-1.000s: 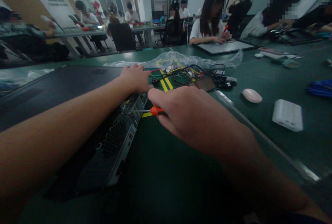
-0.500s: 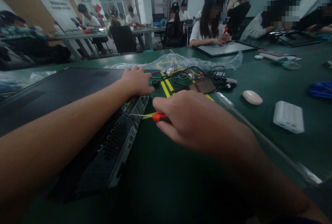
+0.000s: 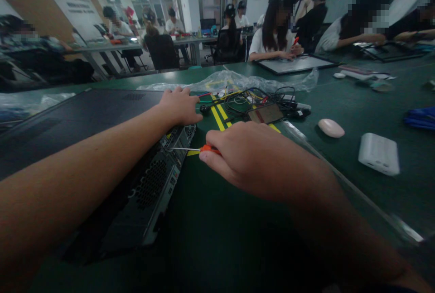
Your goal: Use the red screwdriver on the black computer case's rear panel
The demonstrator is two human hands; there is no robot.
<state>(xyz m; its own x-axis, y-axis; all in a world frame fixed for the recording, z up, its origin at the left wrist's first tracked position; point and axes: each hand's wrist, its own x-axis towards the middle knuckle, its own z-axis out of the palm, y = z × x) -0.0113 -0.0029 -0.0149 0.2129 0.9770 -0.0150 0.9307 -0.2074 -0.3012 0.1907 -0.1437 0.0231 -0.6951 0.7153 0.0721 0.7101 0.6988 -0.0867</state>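
Observation:
A black computer case [image 3: 84, 116] lies flat on the green table [image 3: 231, 238], its vented rear panel [image 3: 152, 184] facing right. My left hand [image 3: 180, 105] rests palm down on the case's far right corner, fingers curled over the edge. My right hand [image 3: 251, 159] is closed round an orange-handled screwdriver [image 3: 207, 149]. The thin metal shaft points left, with its tip at the rear panel near the top.
Tangled cables and a small board [image 3: 261, 105] lie past the case on yellow tape lines, with clear plastic wrap [image 3: 238, 78] behind. A pink oval object [image 3: 331, 127] and a white box [image 3: 379, 153] sit to the right. Several people work at the far tables.
My right hand has slid slightly right and down along the screwdriver, hiding more of the orange handle. The left hand stays on the case.

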